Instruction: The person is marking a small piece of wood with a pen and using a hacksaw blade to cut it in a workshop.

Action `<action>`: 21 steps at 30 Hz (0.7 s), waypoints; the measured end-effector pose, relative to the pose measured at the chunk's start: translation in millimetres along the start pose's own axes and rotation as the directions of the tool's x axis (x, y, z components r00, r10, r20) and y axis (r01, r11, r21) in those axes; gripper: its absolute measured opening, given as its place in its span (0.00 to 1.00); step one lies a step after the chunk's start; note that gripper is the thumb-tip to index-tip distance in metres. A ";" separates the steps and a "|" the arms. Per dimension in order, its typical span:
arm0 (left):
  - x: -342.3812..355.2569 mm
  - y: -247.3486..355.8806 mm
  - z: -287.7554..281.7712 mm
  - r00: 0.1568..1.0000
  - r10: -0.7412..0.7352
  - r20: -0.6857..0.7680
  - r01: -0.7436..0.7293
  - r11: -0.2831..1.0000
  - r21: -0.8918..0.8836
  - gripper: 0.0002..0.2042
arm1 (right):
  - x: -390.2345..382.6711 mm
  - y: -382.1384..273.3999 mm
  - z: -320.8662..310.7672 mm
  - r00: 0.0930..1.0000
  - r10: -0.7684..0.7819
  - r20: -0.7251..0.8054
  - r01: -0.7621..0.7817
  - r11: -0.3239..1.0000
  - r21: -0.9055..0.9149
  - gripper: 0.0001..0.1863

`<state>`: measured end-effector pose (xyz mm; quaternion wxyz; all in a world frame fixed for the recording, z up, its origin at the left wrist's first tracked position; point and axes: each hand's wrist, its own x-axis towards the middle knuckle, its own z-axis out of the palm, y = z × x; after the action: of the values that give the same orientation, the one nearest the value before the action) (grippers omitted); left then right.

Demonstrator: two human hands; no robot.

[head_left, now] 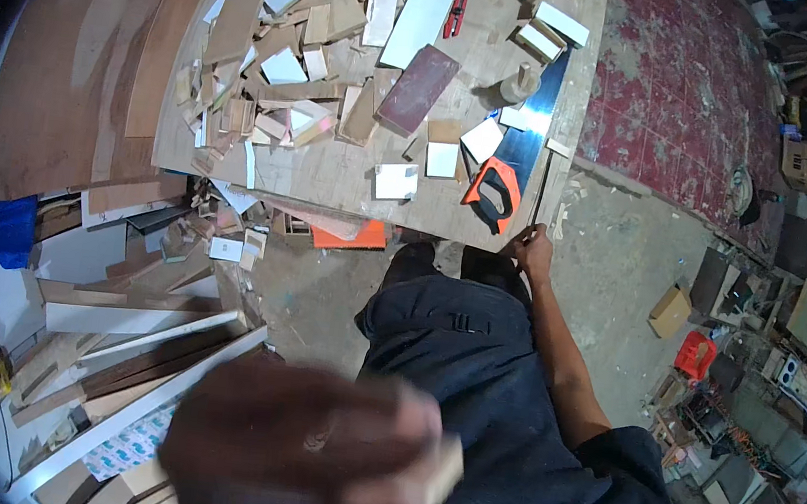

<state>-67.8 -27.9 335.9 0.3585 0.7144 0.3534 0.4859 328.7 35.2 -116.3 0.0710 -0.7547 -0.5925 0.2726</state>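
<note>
My left hand (319, 448) is raised close in front of me, large and blurred by motion. Its fingers are closed on a small pale wood block (443, 473), whose end sticks out between them. At the table's near right corner is my right hand (533, 252), its fingers curled together against the edge; what they grip is hidden. Just left of that hand, a handsaw with an orange and black handle (494, 191) lies with its blade pointing away. White-faced wood offcuts (396, 182) lie on the worktable (321, 182) near the saw.
A heap of wood offcuts (291, 62) covers the table's left part. Farther back lie a dark red board (418, 90), a long white strip (425, 11) and a red hand tool (456, 14). Stacked boards (143, 321) fill the floor at left; scrap and a red object (695, 355) lie at right.
</note>
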 end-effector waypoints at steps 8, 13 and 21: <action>3.4 -89.9 33.1 0.825 -0.495 -0.271 0.433 0.864 -0.258 0.11 | 1.9 -21.2 -17.3 0.999 -0.002 0.033 0.004 0.998 -0.065 0.24; -36.6 -122.9 40.7 0.661 -0.674 -0.331 0.579 0.738 -0.347 0.11 | 18.2 -39.9 -35.0 0.994 0.092 0.066 -0.082 0.986 -0.143 0.23; -75.8 -171.6 48.9 0.489 -0.809 -0.327 0.709 0.587 -0.392 0.14 | 70.6 -93.8 -73.8 0.964 -0.093 -0.247 0.117 0.990 0.085 0.23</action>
<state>-69.4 -16.2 142.5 0.5094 0.3000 0.6568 0.4681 295.5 143.9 -36.9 0.1945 -0.7456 -0.6042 0.2030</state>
